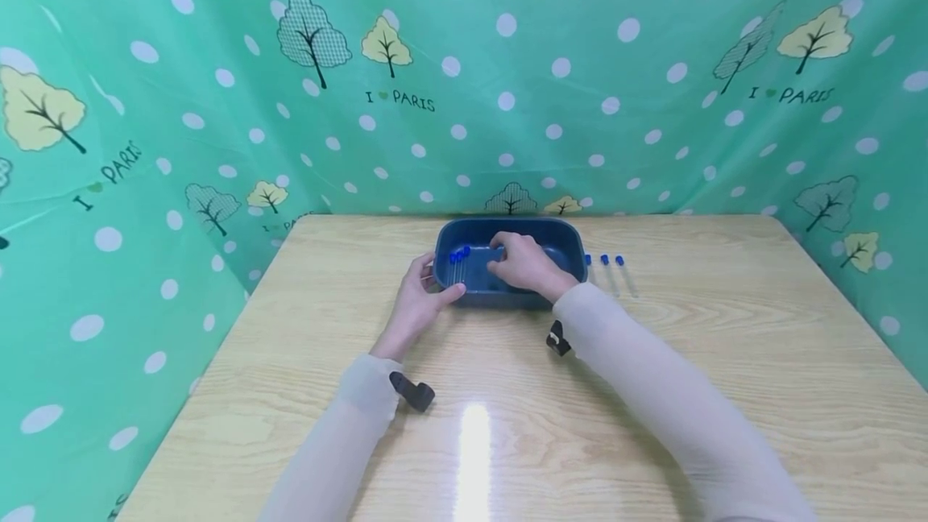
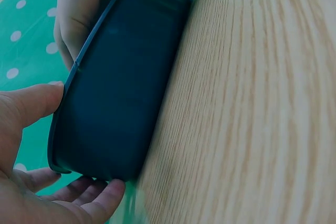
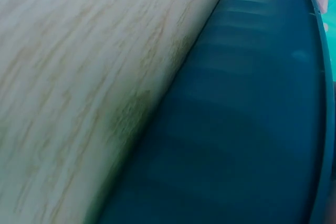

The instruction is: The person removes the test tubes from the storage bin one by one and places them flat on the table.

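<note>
A dark blue plastic basin [image 1: 500, 299] stands on the table. My left hand [image 1: 424, 292] grips its left end, thumb over the near rim and fingers against the outer wall; the left wrist view shows these fingertips [image 2: 113, 188] by the basin's lower side. Inside, at the left, lie three clear tubes with blue caps [image 1: 460, 255]. My right hand [image 1: 528, 266] reaches over the near rim into the basin, fingers bent and thumb apart from the index finger, with nothing visible between them. In the right wrist view the basin's outer wall [image 3: 226, 114] hides most of that hand.
To the right of the basin, three more blue-capped clear tubes [image 1: 619, 261] lie side by side on the wooden table [image 1: 326, 329]. A green dotted curtain [image 1: 507, 135] hangs behind the table and along its sides.
</note>
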### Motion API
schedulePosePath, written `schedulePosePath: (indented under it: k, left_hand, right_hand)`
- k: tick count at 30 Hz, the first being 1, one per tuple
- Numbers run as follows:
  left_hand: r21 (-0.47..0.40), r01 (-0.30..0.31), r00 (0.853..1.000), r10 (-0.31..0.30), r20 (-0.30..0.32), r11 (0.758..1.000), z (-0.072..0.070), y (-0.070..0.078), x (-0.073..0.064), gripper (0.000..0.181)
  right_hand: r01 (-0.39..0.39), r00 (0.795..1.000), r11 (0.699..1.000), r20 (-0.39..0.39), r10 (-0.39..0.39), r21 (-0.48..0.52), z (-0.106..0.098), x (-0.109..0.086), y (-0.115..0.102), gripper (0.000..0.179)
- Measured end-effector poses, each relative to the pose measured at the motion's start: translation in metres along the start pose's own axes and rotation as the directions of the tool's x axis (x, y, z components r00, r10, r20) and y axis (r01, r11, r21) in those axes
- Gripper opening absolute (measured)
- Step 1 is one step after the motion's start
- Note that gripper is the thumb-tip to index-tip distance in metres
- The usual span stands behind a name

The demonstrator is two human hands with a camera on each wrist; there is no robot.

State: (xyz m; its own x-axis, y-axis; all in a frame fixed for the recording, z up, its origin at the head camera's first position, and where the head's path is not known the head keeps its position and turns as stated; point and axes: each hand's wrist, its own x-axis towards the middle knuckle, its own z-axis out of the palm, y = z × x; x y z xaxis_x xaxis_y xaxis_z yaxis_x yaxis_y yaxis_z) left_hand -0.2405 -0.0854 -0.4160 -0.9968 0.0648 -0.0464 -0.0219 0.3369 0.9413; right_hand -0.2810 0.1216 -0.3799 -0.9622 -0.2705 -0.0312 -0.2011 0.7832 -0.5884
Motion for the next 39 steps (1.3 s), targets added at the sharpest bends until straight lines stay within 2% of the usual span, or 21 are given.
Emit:
schedulePosePath:
  k: [10,39]
  left_hand:
    - [0.012,-0.008,1.0,0.008,-0.011,1.0,-0.002,0.004,0.0,0.081]
    - [0.023,-0.031,0.999,0.032,-0.006,0.999,-0.002,0.002,-0.002,0.081]
  right_hand:
    - [-0.022,1.0,1.0,0.008,0.022,-0.005,0.003,0.006,-0.005,0.043]
    - [-0.052,0.998,0.999,0.027,0.052,-0.007,0.022,0.03,-0.013,0.044]
